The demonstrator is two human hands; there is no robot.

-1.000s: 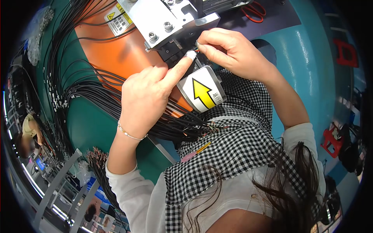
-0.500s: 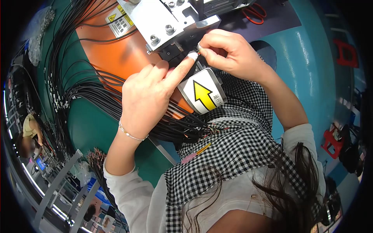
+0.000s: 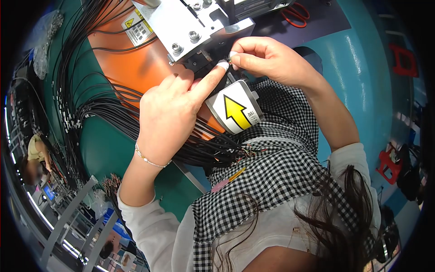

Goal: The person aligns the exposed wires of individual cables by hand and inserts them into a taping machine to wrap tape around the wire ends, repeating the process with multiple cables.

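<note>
My right hand pinches the ends of thin wires between thumb and index finger, close to the metal machine head. Reaching in from the left, my left hand has its index fingertip at the same wires and its other fingers curled; whatever lies under them is hidden. Just below the fingertips sits a silver cylinder bearing a yellow arrow label. Above the hands is the bolted metal block of the machine. A bundle of black cables runs beneath my left hand, its stripped coloured ends lying over the checked apron.
An orange machine surface with a warning label lies at the upper left, on a green table. Red-handled scissors rest at the back. Red stools stand to the right. Another person is at far left.
Both hands stay close together at the wire ends. My left hand has shifted slightly left, and my right fingers have moved a little. The view has shifted slightly too.
</note>
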